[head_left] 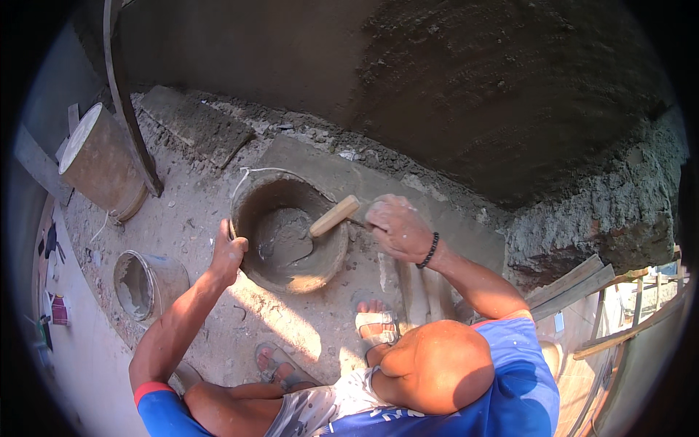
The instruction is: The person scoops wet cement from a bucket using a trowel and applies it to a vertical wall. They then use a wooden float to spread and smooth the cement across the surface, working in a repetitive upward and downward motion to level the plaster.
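Observation:
A round bucket point(331, 266) stands between my hands with wet grey mortar point(280, 231) in its bottom. My left hand point(228, 255) grips its left rim, fingers at the edge. A trowel point(333, 217) rests inside, its blade in the mortar and its wooden handle leaning out over the right rim. Just past the handle's end, my right hand point(397, 227) is closed at the bucket's right side, with a dark beaded bracelet on the wrist. Its fingertips are turned away, hiding what they hold. A white cord runs along the bucket's far rim.
A dark, freshly coated wall point(510, 95) rises ahead. To the left are a tall pale bucket point(105, 164), a smaller bucket point(169, 280) and a leaning wooden strip point(120, 95). A grey board point(320, 162) lies behind the mortar bucket. Planks point(571, 284) lie at the right.

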The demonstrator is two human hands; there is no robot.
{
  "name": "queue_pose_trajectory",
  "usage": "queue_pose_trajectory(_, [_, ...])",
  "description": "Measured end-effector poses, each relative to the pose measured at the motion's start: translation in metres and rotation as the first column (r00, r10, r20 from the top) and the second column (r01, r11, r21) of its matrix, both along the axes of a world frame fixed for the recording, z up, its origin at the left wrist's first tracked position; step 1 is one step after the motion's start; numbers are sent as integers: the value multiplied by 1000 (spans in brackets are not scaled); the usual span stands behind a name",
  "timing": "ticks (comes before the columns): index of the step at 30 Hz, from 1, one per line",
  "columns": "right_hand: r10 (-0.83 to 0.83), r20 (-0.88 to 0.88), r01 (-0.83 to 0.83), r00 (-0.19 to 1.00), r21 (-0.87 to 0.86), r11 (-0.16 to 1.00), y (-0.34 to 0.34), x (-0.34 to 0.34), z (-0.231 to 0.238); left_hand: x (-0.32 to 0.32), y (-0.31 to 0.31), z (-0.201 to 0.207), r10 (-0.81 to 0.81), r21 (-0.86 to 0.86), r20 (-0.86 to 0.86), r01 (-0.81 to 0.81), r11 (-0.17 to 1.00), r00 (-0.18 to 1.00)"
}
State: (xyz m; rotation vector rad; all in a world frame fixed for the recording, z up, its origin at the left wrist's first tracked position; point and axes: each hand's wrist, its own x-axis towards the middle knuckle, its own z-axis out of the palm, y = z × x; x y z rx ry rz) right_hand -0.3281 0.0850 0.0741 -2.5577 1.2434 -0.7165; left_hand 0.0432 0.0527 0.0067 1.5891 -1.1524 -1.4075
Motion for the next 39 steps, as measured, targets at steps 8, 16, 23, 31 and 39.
queue_pose_trajectory(8, [-681,-156,688,716,325,649,150,-129,-137,22,17,0,172,341,-284,-68,938,943])
queue_pose_trajectory(16, [-962,43,142,269,986,84,164,-123,-192,48,-11,-44,294,364,-315,-171,915,902])
queue_pose_trajectory(23, [-898,212,195,385,933,304,154,-104,-129,91,-4,-20,403,263,-315,-329,907,859])
queue_pose_trajectory(31, [-746,435,52,504,847,529,72,-68,-86,121,1,-51,519,-6,73,-520,854,852])
queue_pose_trajectory(39, [-511,647,28,566,604,796,-16,-15,-68,-71,-28,121,-271,-211,366,363,908,890])
